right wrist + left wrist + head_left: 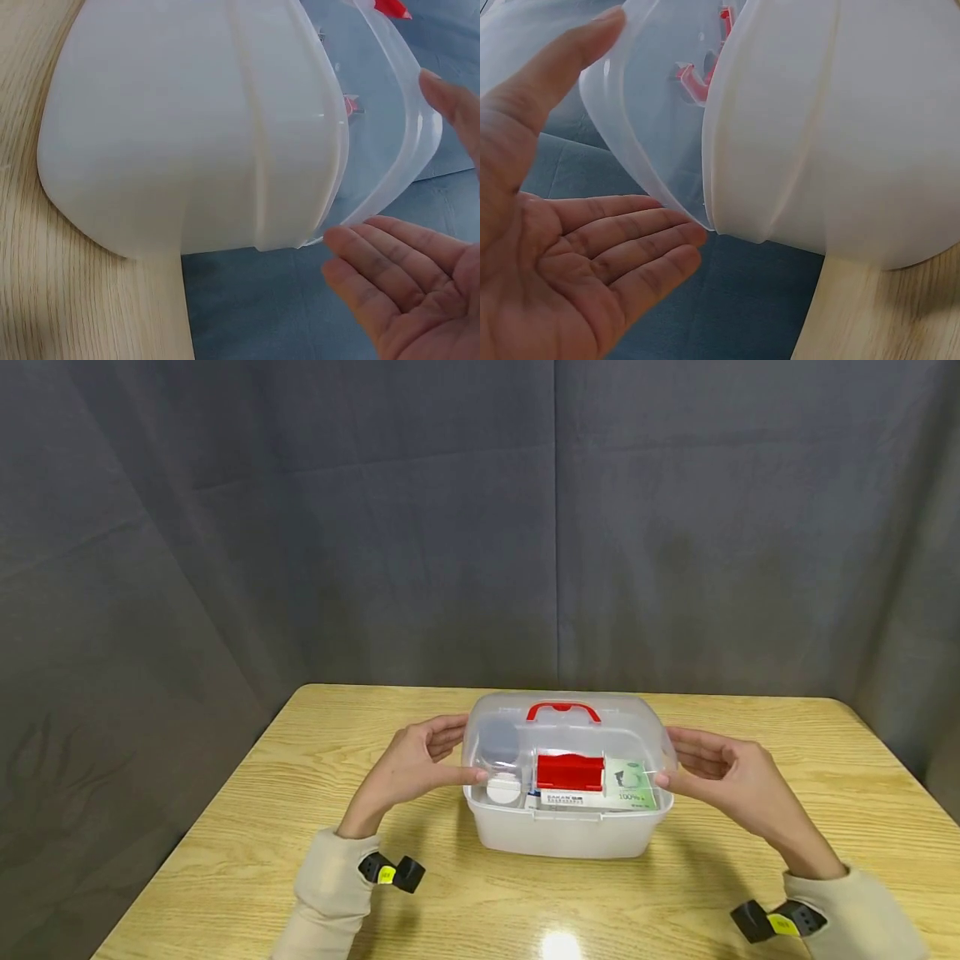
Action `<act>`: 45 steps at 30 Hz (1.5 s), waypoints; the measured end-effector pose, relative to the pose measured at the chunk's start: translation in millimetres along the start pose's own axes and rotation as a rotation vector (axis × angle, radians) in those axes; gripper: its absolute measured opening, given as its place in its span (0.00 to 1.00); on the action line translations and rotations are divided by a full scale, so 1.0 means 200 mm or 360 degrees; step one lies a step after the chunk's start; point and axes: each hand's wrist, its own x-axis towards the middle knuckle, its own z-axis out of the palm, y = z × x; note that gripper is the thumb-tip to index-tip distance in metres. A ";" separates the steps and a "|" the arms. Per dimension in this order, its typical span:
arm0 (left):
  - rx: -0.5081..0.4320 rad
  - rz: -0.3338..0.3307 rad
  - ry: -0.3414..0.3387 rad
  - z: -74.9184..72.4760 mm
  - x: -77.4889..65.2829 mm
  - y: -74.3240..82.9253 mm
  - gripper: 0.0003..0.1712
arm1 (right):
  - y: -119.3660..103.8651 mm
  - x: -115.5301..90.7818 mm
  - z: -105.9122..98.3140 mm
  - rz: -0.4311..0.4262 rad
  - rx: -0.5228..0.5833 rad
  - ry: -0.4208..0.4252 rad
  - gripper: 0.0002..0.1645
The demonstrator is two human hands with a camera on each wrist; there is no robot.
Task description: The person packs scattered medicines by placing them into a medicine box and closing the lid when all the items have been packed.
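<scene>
A clear plastic lid [637,727] with a red carrying handle [564,707] and red latch [570,772] tops a translucent white storage box [566,832]. In both wrist views the lid stands tilted up from the box at the front. My left hand [416,760] is at its left end, thumb at the front rim, straight fingers [641,251] by the back edge. Mirroring it on the right, my right hand [723,768] has its thumb at the front rim and extended fingers [382,262] at the back corner. Both palms stand away from the plastic.
Inside the box are a white-capped container [504,787], a printed white carton [572,799] and a green-and-white packet [633,787]. The box sits on a wood-grain table [300,827]. A dark grey curtain [450,527] hangs behind the table.
</scene>
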 end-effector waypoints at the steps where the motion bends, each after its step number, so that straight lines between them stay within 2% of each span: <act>1: 0.0013 -0.0001 -0.0007 0.00 0.00 0.00 0.46 | 0.00 0.00 0.00 -0.0005 -0.0004 -0.0005 0.34; 6: 0.0119 -0.0008 -0.0025 0.00 -0.02 0.02 0.49 | 0.01 -0.01 0.01 -0.0022 -0.0095 -0.0012 0.36; 14: 0.0204 -0.0025 -0.0031 0.02 -0.05 0.01 0.53 | 0.02 -0.02 0.01 -0.0038 -0.0298 -0.0030 0.43; 22: 0.0212 -0.0032 -0.0030 0.02 -0.06 0.01 0.54 | 0.02 -0.02 0.01 -0.0067 -0.0345 -0.0053 0.45; 38: 0.0283 -0.0024 -0.0073 0.03 -0.06 0.02 0.58 | 0.01 -0.04 0.01 -0.0138 -0.0425 -0.0054 0.43; 40: 0.0330 0.0024 -0.0060 0.03 -0.07 0.03 0.57 | 0.01 -0.04 0.01 -0.0148 -0.0422 -0.0061 0.43; 42: 0.0367 0.0142 0.0020 0.05 -0.07 0.06 0.56 | 0.01 -0.04 0.01 -0.0161 -0.0416 -0.0066 0.43; 43: 0.0372 0.0228 0.0086 0.06 -0.08 0.09 0.53 | 0.01 -0.04 0.01 -0.0164 -0.0409 -0.0068 0.42; 45: 0.0381 0.0465 0.0246 0.10 -0.09 0.14 0.45 | 0.01 -0.03 0.00 -0.0168 -0.0386 -0.0070 0.39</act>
